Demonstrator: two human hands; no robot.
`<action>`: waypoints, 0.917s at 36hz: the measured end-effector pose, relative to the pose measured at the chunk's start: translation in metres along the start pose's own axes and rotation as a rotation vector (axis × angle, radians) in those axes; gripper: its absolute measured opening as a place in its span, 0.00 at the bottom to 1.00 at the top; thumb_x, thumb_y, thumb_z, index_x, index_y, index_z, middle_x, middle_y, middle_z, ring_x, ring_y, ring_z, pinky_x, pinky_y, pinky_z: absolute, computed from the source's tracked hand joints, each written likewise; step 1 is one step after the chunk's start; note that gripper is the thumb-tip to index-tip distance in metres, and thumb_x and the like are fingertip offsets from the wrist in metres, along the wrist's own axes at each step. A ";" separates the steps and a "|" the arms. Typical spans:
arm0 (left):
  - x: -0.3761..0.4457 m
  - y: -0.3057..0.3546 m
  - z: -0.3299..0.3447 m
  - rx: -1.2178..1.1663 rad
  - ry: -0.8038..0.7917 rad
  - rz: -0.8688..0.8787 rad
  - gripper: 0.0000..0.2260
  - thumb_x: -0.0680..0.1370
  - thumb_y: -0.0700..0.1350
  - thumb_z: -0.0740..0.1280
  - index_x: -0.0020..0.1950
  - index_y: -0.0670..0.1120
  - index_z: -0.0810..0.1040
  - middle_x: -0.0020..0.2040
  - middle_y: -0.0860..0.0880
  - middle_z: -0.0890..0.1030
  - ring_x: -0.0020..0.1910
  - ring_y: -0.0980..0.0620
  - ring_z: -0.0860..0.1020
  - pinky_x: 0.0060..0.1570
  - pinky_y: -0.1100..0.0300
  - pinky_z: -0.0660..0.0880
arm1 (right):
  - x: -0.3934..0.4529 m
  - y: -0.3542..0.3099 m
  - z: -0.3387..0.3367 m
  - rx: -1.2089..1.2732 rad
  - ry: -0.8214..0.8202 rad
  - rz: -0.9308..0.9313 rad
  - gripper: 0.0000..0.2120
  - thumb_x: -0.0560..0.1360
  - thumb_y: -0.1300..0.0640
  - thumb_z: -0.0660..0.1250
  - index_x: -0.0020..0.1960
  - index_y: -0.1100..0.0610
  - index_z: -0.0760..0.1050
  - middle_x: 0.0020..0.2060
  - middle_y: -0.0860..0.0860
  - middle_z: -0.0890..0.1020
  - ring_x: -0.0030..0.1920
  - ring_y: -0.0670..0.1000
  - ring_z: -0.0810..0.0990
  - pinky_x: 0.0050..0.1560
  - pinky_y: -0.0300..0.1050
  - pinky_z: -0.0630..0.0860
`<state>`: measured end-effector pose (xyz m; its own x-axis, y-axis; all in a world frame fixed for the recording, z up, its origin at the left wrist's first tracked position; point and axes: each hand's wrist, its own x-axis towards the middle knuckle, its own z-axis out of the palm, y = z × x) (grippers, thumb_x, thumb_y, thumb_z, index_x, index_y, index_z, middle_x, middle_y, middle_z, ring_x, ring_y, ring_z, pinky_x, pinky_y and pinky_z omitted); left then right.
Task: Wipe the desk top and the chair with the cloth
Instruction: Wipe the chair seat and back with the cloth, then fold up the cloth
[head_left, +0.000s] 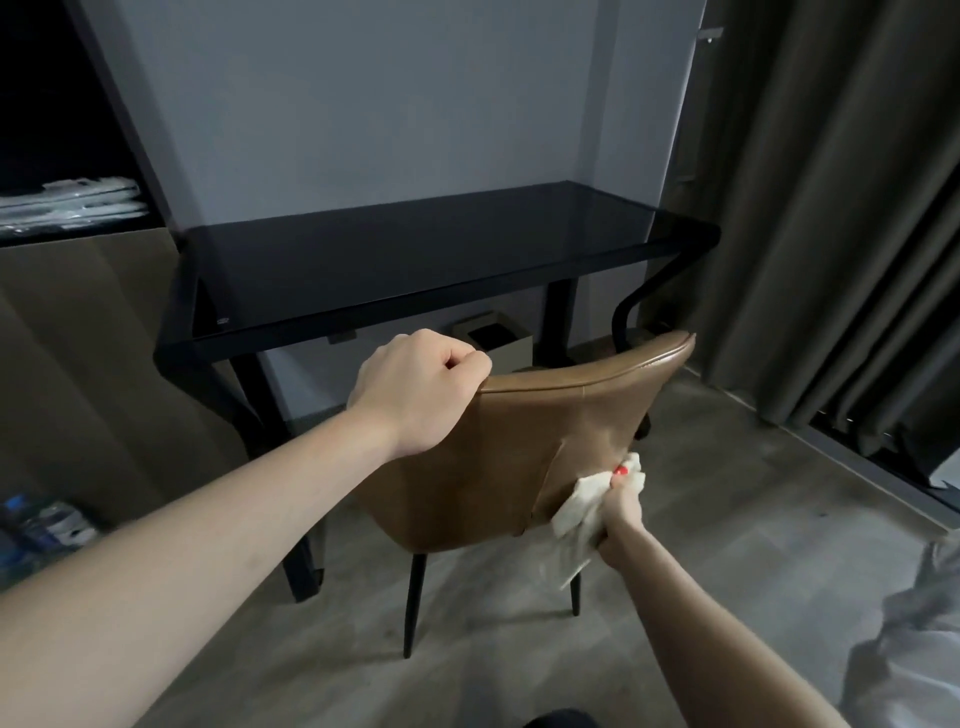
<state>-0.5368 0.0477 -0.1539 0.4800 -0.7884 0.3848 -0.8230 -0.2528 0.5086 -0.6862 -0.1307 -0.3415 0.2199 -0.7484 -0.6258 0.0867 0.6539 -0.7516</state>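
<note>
We note right hand (621, 512) fingers bunching cloth (584, 501) against chair (498, 457) back, lower right side. Left hand (415, 387) grips top rim. Unwiped back lies leftward; surface (415, 260) beyond.

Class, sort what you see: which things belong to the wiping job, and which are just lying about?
Part of the job: cloth, chair, desk, left hand, right hand.

Just lying about: bin, curtain, bottles.
</note>
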 end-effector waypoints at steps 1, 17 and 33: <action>0.000 0.000 0.000 -0.004 0.001 0.008 0.23 0.82 0.51 0.60 0.26 0.48 0.65 0.23 0.54 0.67 0.28 0.56 0.71 0.35 0.63 0.64 | 0.002 0.012 0.002 0.030 0.012 0.016 0.27 0.81 0.33 0.54 0.49 0.56 0.75 0.46 0.56 0.78 0.45 0.55 0.75 0.55 0.47 0.70; 0.007 -0.010 -0.013 -0.055 -0.204 0.002 0.18 0.79 0.61 0.55 0.41 0.55 0.81 0.34 0.59 0.81 0.35 0.58 0.79 0.33 0.58 0.76 | -0.026 0.061 0.060 0.164 0.030 0.290 0.25 0.82 0.44 0.56 0.59 0.63 0.81 0.54 0.64 0.85 0.59 0.64 0.81 0.68 0.60 0.73; 0.027 -0.001 -0.068 -0.228 -0.721 -0.295 0.20 0.83 0.58 0.56 0.65 0.54 0.83 0.63 0.54 0.83 0.64 0.53 0.79 0.63 0.58 0.74 | -0.229 -0.084 0.107 0.234 0.108 0.319 0.22 0.81 0.54 0.54 0.66 0.63 0.78 0.58 0.63 0.83 0.61 0.64 0.81 0.67 0.61 0.75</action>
<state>-0.5022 0.0646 -0.0917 0.2894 -0.8945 -0.3409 -0.5739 -0.4472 0.6861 -0.6400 -0.0023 -0.1125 0.1692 -0.5029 -0.8476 0.2519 0.8535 -0.4561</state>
